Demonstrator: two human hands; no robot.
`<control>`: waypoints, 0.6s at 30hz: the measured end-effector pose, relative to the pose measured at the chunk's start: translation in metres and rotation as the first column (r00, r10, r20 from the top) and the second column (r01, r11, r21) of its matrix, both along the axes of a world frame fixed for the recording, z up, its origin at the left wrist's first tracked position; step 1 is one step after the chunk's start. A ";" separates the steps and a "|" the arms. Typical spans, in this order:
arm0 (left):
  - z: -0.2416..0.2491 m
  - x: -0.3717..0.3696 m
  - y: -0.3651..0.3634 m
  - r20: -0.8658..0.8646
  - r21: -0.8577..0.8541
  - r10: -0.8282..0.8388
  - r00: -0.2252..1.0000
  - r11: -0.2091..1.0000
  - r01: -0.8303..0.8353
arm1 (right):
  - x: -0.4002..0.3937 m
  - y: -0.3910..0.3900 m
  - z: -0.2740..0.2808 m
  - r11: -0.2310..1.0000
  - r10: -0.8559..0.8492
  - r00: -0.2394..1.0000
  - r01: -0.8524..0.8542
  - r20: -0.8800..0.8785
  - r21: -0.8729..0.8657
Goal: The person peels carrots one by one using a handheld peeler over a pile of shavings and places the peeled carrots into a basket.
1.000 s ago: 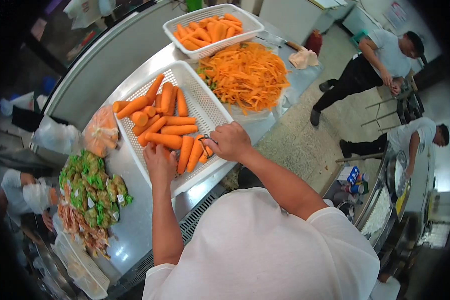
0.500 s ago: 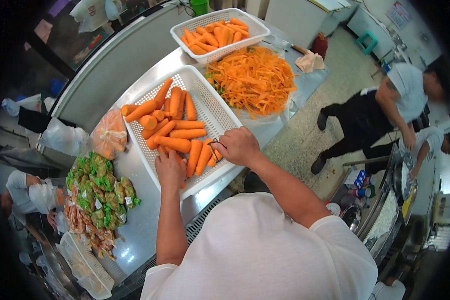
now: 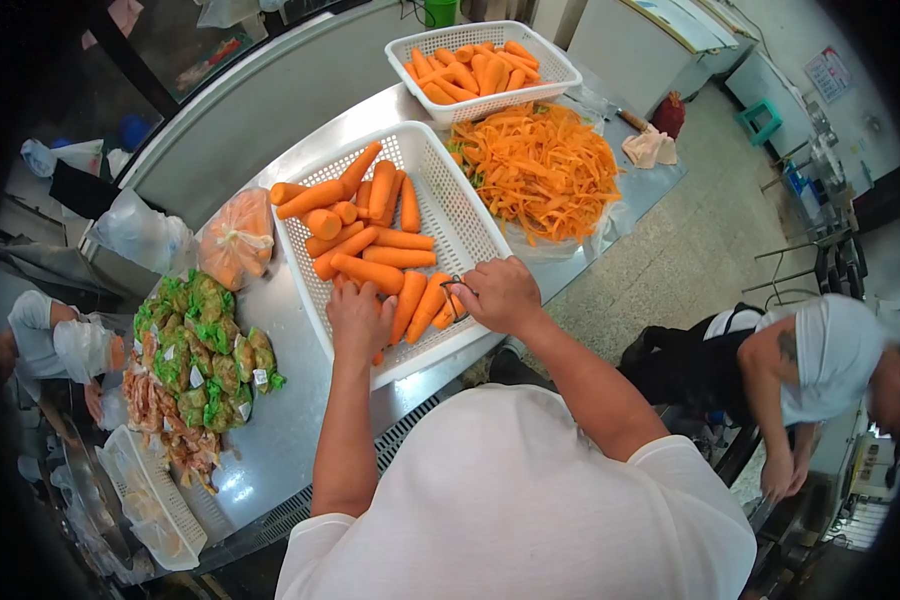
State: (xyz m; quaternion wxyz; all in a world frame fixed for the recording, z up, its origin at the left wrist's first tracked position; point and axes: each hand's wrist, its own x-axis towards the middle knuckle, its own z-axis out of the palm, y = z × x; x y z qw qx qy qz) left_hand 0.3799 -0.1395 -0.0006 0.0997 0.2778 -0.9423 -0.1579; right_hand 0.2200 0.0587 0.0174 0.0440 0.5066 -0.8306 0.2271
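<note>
A white perforated basket [image 3: 470, 212] holds several peeled carrots [image 3: 398, 257] and stands on the metal table [image 3: 285, 430]. At its near left part, my left hand [image 3: 360, 322] reaches over the rim, fingers closed on a carrot whose end shows below the hand. My right hand [image 3: 502, 294] is at the right side of the basket, closed round a dark-handled peeler [image 3: 454, 284]. Beside the peeler lie carrots. Behind the basket is a pile of orange peelings [image 3: 540, 170] on a plastic bag.
A second white basket [image 3: 568, 78] of carrots stands at the back. To the left are bagged carrots [image 3: 238, 240], green-tied bags [image 3: 195, 340] and a white crate [image 3: 150, 500]. A knife and a cloth [image 3: 650, 148] lie far right. A co-worker [image 3: 820, 355] bends at the right.
The view has shifted, so the table contents appear further right. Both hands remain at the basket in nearly the same places. The co-worker at the right has moved nearer and bends lower.
</note>
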 end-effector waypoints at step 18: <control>0.010 0.005 0.007 0.147 0.286 -0.054 0.988 0.958 0.010 | -0.003 0.002 0.003 0.996 0.079 0.996 -0.077 0.040 -0.037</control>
